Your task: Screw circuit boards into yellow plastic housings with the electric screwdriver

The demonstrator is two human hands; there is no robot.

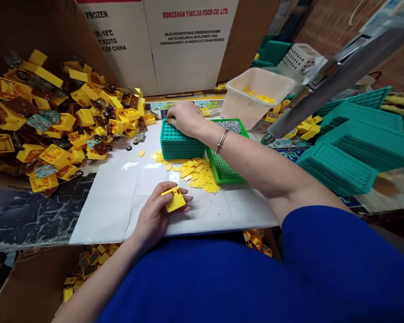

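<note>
In my left hand (pixel 160 208) is a small yellow plastic case (pixel 175 200) with a patch of tiny holes and a cut-out near its top edge. The fingers curl round it above the white work surface. My right hand (pixel 186 117) reaches over a stack of teal trays (pixel 182 148), fingers bent down at the top tray's far left part. What those fingertips pinch, if anything, is hidden. Small flat yellow plastic pieces (pixel 202 175) lie in front of the stack. Beside it sits a green perforated basket (pixel 225 169) with small silvery metal parts (pixel 230 127), partly behind my right forearm.
A big heap of yellow cases (pixel 87 116) with circuit boards and wires fills the left. A translucent bin (pixel 256 89) stands behind the basket. A grey powered-tool-like shaft (pixel 323 80) slants in from upper right. More teal trays (pixel 350 157) are at right; boxes (pixel 188 54) stand behind.
</note>
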